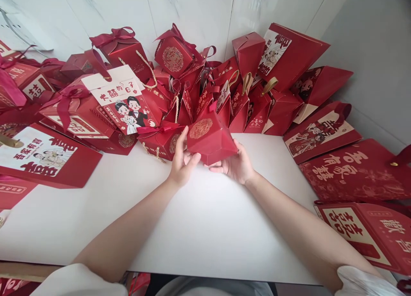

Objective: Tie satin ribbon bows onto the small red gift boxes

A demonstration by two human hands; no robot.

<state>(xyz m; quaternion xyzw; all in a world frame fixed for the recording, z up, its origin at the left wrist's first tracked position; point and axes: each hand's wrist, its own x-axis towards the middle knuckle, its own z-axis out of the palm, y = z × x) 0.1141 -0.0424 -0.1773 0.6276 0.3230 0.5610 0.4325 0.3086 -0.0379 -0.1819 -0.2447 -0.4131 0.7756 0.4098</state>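
Observation:
Between my two hands, a little above the white tabletop, is a small red gift box (210,137) with angled faces and a round gold pattern. My left hand (183,158) grips its left side, thumb at the lower edge and fingers along the side. My right hand (236,162) holds the right side from below, with some fingers hidden behind and under the box. Just behind my left hand stands a red box with a ribbon bow (160,138) and twisted cord handles.
Red gift boxes and bags crowd the back against the marble-patterned wall (192,9). A large red box (48,155) lies at the left. Flat red bags (356,170) line the right side. The white table (205,227) ends close to my body.

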